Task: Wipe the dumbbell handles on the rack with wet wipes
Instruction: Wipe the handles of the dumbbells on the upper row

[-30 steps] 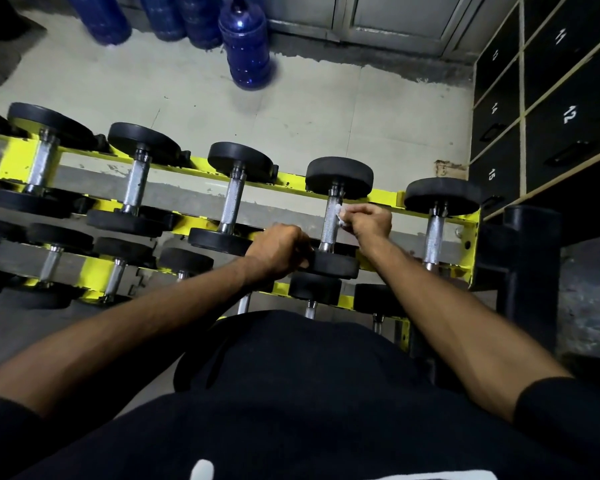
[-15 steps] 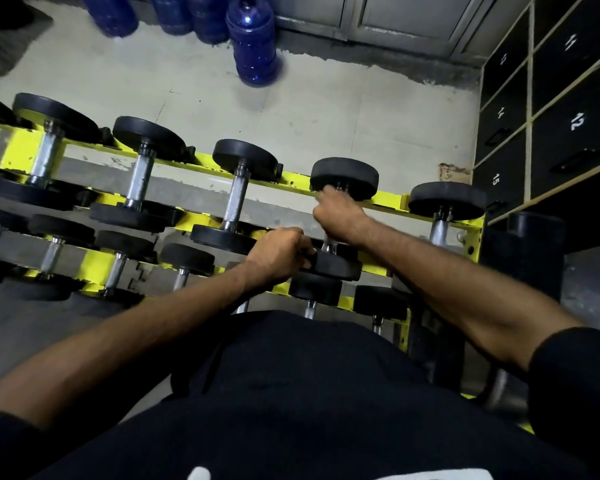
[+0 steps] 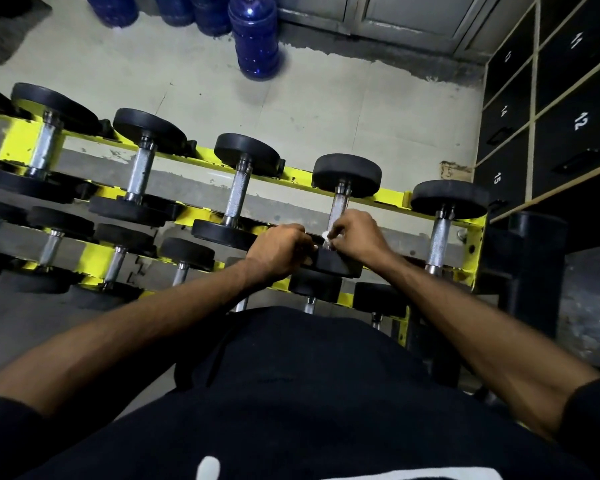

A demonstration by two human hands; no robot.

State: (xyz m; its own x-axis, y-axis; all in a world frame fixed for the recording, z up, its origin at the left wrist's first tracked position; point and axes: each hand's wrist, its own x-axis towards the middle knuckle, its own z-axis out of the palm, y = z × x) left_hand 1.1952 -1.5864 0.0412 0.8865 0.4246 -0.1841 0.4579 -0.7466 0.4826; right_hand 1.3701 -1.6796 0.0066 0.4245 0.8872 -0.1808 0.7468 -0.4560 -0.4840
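A yellow rack [image 3: 392, 199] holds several black dumbbells with steel handles in two rows. My right hand [image 3: 357, 235] is curled round a white wet wipe [image 3: 327, 236] and presses it on the near end of the steel handle [image 3: 340, 206] of the fourth top-row dumbbell. My left hand [image 3: 281, 249] grips the near black head [image 3: 336, 263] of that same dumbbell from the left. The lower part of the handle is hidden under my fingers.
Other top-row dumbbells lie at left [image 3: 238, 188] and right [image 3: 442, 220]. Blue water jugs [image 3: 255, 39] stand on the floor behind the rack. Black numbered lockers [image 3: 575, 123] line the right side, with a black post [image 3: 534, 265] beside the rack.
My right hand has slid back down the handle from its far end to its near end, with the wipe. My left hand has stayed on the near head.
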